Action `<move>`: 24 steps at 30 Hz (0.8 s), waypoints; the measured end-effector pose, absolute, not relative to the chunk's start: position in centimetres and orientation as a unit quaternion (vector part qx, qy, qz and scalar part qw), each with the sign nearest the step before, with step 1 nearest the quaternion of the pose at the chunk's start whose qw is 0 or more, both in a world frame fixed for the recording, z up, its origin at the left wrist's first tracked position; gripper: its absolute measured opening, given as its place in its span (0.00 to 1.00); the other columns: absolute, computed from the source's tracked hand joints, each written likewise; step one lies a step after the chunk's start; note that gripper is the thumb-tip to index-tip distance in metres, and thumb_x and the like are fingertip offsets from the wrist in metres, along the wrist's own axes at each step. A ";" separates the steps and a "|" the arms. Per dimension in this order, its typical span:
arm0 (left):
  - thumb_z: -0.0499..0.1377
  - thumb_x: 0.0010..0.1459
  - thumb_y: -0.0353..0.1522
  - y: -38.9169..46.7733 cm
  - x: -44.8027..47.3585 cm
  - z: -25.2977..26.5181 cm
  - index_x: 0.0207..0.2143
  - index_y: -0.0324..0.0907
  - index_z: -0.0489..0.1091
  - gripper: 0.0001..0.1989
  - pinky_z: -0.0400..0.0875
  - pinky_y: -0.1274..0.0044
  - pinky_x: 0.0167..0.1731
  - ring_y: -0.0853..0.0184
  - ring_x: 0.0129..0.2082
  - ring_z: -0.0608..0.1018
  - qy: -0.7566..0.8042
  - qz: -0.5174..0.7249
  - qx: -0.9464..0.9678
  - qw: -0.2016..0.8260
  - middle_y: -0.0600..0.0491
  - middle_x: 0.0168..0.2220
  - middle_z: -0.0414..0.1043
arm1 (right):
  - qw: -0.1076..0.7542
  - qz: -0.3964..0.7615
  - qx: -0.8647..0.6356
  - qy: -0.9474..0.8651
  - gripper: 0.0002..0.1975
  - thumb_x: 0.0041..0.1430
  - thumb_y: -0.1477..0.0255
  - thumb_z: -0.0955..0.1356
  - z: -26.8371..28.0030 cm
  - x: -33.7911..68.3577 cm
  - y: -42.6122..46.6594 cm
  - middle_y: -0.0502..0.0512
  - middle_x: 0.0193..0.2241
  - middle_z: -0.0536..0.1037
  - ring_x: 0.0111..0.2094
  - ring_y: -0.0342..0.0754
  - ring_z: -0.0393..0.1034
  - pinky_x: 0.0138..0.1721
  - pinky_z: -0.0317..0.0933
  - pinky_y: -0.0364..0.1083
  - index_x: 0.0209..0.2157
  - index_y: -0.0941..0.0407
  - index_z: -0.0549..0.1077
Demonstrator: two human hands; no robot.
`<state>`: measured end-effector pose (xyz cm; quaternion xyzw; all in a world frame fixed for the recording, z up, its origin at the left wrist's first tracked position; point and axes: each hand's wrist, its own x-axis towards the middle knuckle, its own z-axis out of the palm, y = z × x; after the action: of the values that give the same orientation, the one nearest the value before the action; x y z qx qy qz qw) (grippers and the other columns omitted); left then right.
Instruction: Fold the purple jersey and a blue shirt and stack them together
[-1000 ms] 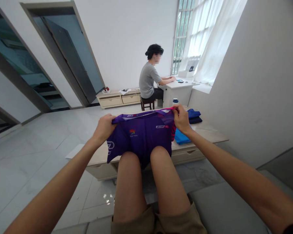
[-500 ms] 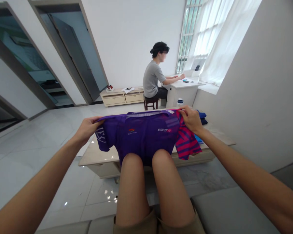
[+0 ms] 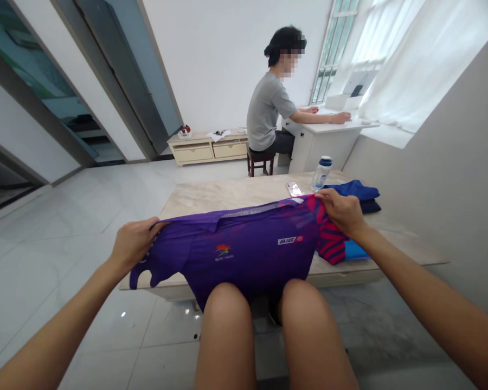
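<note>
A purple jersey (image 3: pixel 252 249) with one pink-striped sleeve is stretched sideways between my hands, its front with small printed logos facing me. My left hand (image 3: pixel 134 241) pinches the shoulder or sleeve edge at the left; the sleeve below it hangs bunched. At the other shoulder, my right hand (image 3: pixel 344 211) grips the fabric near the pink-striped sleeve. The collar sags slightly between them. The lower part of the jersey drops in front of my knees, and its hem is hidden behind them.
Beyond the jersey stands a low marble-topped table (image 3: pixel 199 195) with a phone (image 3: pixel 294 189), a water bottle (image 3: pixel 321 174) and folded blue clothes (image 3: pixel 355 190). A person in a grey T-shirt (image 3: pixel 268 111) sits on a stool at a white desk (image 3: pixel 329 143). A low cabinet (image 3: pixel 209 150) lines the wall.
My view has tilted down, showing more tabletop, the phone and the bottle. The jersey has been pulled wider and slants up to the right; its left sleeve has become bunched. Both hands keep hold.
</note>
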<state>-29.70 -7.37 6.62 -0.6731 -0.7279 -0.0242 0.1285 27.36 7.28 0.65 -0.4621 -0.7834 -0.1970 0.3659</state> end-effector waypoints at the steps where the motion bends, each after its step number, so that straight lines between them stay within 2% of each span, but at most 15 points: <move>1: 0.50 0.78 0.41 -6.0 -30.1 6.0 0.37 0.40 0.78 0.23 0.59 0.74 0.35 0.57 0.33 0.79 -0.730 -0.018 -0.672 0.121 0.46 0.31 0.80 | 0.345 -0.190 -0.463 -0.794 0.33 0.82 0.50 0.55 0.4 26.8 8.8 0.57 0.23 0.80 0.23 0.49 0.73 0.27 0.50 0.45 0.43 0.57 0.81; 5: 0.48 0.80 0.43 2.3 -32.0 4.6 0.48 0.39 0.80 0.23 0.63 0.75 0.36 0.55 0.38 0.82 -0.742 0.024 -0.657 0.131 0.45 0.37 0.83 | 0.270 -0.164 -0.493 -0.810 0.30 0.82 0.55 0.55 0.7 22.8 17.0 0.58 0.25 0.81 0.26 0.52 0.74 0.29 0.50 0.46 0.48 0.58 0.81; 9: 0.47 0.80 0.44 13.3 -33.5 4.4 0.56 0.39 0.78 0.25 0.72 0.67 0.43 0.46 0.48 0.84 -0.743 0.085 -0.655 0.109 0.37 0.47 0.84 | 0.159 -0.124 -0.563 -0.801 0.24 0.82 0.57 0.59 2.1 16.9 26.6 0.62 0.32 0.84 0.32 0.55 0.78 0.34 0.56 0.46 0.53 0.58 0.80; 11: 0.47 0.79 0.40 17.8 -32.8 3.0 0.60 0.36 0.76 0.24 0.75 0.61 0.50 0.43 0.54 0.83 -0.754 0.066 -0.645 0.106 0.32 0.53 0.82 | 0.130 -0.105 -0.603 -0.780 0.22 0.83 0.61 0.60 1.6 13.8 30.2 0.67 0.40 0.85 0.39 0.58 0.80 0.40 0.61 0.49 0.58 0.61 0.79; 13: 0.48 0.78 0.36 20.4 -30.8 -0.2 0.66 0.30 0.70 0.24 0.71 0.55 0.61 0.42 0.64 0.78 -0.755 0.003 -0.641 0.139 0.27 0.63 0.76 | 0.154 -0.099 -0.609 -0.771 0.23 0.83 0.68 0.59 -0.7 11.1 31.9 0.75 0.52 0.82 0.50 0.60 0.79 0.49 0.66 0.54 0.67 0.66 0.72; 16: 0.47 0.79 0.37 19.3 -26.0 -7.4 0.76 0.27 0.57 0.31 0.56 0.52 0.75 0.46 0.76 0.65 -0.691 -0.077 -0.708 0.126 0.29 0.76 0.61 | 0.201 -0.085 -0.545 -0.810 0.27 0.81 0.72 0.59 -6.7 8.7 29.8 0.81 0.70 0.69 0.68 0.64 0.68 0.66 0.61 0.61 0.74 0.70 0.62; 18: 0.44 0.80 0.41 15.9 -23.3 -12.0 0.78 0.31 0.54 0.33 0.51 0.55 0.78 0.51 0.79 0.60 -0.641 -0.094 -0.759 0.061 0.35 0.79 0.56 | 0.194 -0.046 -0.505 -0.840 0.28 0.81 0.68 0.59 -11.1 8.4 25.5 0.75 0.75 0.64 0.75 0.66 0.59 0.73 0.56 0.65 0.75 0.64 0.63; 20: 0.43 0.80 0.44 11.8 -21.9 -15.5 0.79 0.34 0.52 0.35 0.51 0.55 0.79 0.52 0.80 0.58 -0.624 -0.103 -0.775 0.013 0.38 0.80 0.55 | 0.169 0.010 -0.494 -0.853 0.30 0.81 0.64 0.58 -14.6 8.9 20.1 0.69 0.77 0.61 0.79 0.65 0.53 0.75 0.53 0.68 0.77 0.60 0.61; 24: 0.44 0.80 0.45 5.5 -22.2 -18.3 0.80 0.35 0.50 0.35 0.49 0.48 0.78 0.49 0.81 0.55 -0.640 -0.134 -0.757 -0.006 0.37 0.80 0.55 | 0.143 0.084 -0.473 -0.865 0.31 0.83 0.62 0.57 -18.1 11.7 10.8 0.64 0.79 0.58 0.80 0.62 0.51 0.76 0.53 0.69 0.80 0.55 0.57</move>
<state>-22.21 5.46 -18.33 -0.7565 -0.6402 -0.1336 -0.0056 11.74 10.83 -18.10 -0.4732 -0.8652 0.0840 0.1431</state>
